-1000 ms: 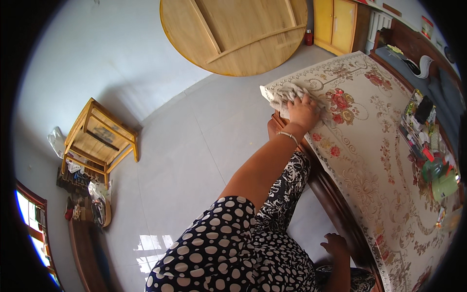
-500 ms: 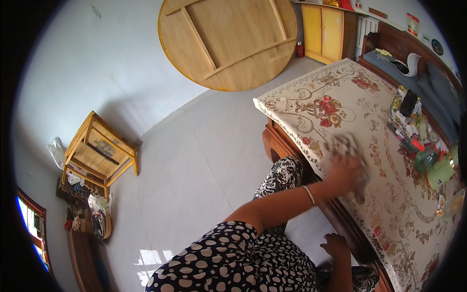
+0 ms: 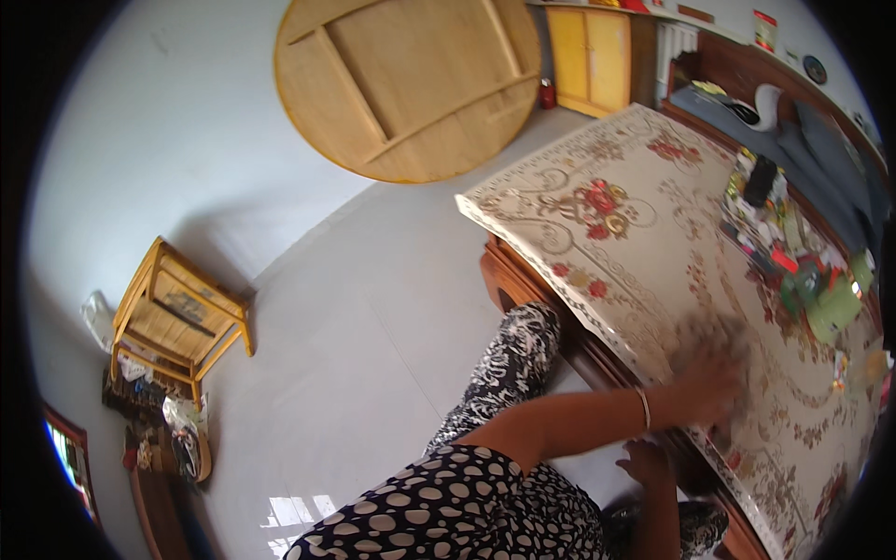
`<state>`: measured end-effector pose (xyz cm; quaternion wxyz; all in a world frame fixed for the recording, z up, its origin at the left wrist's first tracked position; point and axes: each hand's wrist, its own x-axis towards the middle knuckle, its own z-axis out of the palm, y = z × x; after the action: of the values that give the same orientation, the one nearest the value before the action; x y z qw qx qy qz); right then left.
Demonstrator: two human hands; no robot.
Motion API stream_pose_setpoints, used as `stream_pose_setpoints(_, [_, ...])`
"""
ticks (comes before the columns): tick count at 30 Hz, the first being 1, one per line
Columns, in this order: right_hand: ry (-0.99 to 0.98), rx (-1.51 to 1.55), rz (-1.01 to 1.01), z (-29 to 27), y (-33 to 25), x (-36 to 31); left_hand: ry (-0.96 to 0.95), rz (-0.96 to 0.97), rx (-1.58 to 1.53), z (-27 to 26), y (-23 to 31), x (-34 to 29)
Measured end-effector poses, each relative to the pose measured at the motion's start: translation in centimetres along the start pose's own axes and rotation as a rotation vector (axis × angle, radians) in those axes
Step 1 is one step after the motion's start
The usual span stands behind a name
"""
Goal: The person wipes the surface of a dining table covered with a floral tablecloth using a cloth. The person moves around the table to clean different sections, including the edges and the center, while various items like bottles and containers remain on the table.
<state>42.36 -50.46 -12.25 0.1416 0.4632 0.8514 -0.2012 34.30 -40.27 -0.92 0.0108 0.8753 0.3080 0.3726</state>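
Observation:
My left hand (image 3: 707, 385), with a bracelet on its wrist, presses a patterned cloth (image 3: 711, 334) onto the table. Both are smeared by motion, and the palm side is hidden. Beneath the cloth spreads a cream tablecloth (image 3: 644, 210) with red roses and brown scrolls. Lower in the picture, my right hand (image 3: 644, 461) hangs beside the table's brown wooden edge. Its fingers are loosely bent and apart, with nothing seen in them.
Assorted small items and a green container (image 3: 833, 313) crowd the table's right side, before a wooden sofa (image 3: 737, 67) with grey cushions. A round wooden tabletop (image 3: 411, 93) leans on the wall. A wooden stool (image 3: 182, 313) lies tipped on the left. A yellow cabinet (image 3: 588, 58) stands behind.
My left hand has slid the cloth across the tablecloth, toward me and to the right. The whole view has shifted slightly. My right hand stays by the table edge.

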Motion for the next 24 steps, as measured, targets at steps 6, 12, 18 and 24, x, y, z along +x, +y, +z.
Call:
stream_pose_setpoints(6, [-0.012,0.05,0.001,1.4,0.1,0.0,-0.114,-0.212,0.24,-3.3,-10.0,1.7])
stream_pose_setpoints(12, [-0.051,0.089,0.046,1.4,0.5,0.3,-0.234,-0.459,0.394,-7.7,-18.9,2.7])
stream_pose_setpoints(18, [-0.097,0.074,0.027,2.0,0.4,1.3,-0.245,-0.746,0.534,-14.0,-27.7,1.1])
stream_pose_setpoints(24, [-0.185,0.067,-0.022,2.0,-0.6,2.6,-0.192,-0.995,0.634,-21.2,-35.1,-3.6])
